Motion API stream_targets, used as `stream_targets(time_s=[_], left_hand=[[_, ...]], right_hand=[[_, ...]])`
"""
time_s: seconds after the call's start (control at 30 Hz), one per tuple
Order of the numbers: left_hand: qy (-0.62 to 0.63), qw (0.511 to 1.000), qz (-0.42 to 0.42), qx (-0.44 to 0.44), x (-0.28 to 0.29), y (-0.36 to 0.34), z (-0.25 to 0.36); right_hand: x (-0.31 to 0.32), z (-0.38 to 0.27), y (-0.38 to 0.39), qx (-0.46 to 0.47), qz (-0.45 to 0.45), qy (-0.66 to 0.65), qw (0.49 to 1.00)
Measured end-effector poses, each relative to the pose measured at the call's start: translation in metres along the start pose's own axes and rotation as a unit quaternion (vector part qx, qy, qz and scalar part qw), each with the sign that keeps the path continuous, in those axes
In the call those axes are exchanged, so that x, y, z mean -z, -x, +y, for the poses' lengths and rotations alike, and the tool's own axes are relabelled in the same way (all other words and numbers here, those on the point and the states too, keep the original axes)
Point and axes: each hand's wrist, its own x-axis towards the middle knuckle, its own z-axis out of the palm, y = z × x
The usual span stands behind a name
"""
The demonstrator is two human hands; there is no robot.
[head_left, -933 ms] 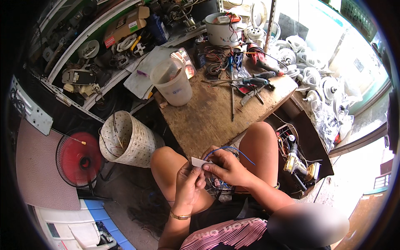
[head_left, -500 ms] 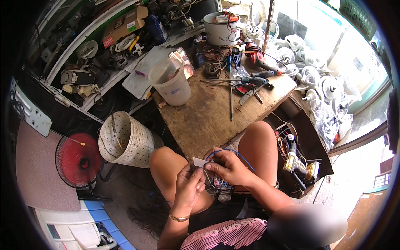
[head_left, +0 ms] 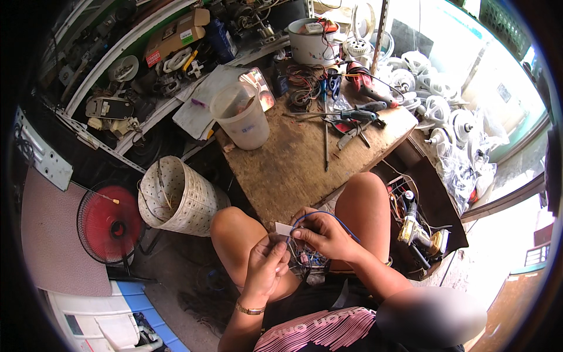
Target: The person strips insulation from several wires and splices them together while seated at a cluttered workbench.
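My right hand (head_left: 319, 237) grips a small white flat piece (head_left: 284, 228) with a thin blue wire (head_left: 336, 219) that arches over my fingers. My left hand (head_left: 268, 264) is closed just below and left of the piece, thumb up; what it pinches is too small to make out. Between my knees, under my hands, lies a tangle of coloured wires and parts (head_left: 305, 258), partly hidden.
A wooden bench (head_left: 275, 182) bears a plastic bucket (head_left: 237, 123), red drill (head_left: 366, 85), pliers and cables. A perforated bin (head_left: 176, 199) and red fan (head_left: 108, 223) stand left; a box with a yellow drill (head_left: 425, 234) is right, below piled white fittings (head_left: 437, 111). Crowded shelves run behind.
The white piece and my right hand have shifted slightly right. My left thumb and fingers have dropped a little away from the piece's left end.
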Motion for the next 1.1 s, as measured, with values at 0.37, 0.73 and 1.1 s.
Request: stream_targets(time_s=[0.37, 0.73, 1.1], left_hand=[[0.123, 0.982, -0.071, 0.121, 0.022, 0.003, -0.003], [0.091, 0.986, -0.049, 0.132, 0.014, 0.013, -0.003], [0.167, 0.964, -0.076, 0.191, 0.026, 0.015, -0.004]], right_hand=[[0.005, 0.014, 0.002, -0.040, -0.008, 0.038, 0.998], [0.012, 0.021, -0.003, 0.059, -0.027, 0.160, 0.985], [0.021, 0.013, -0.006, -0.014, -0.073, 0.133, 0.988]])
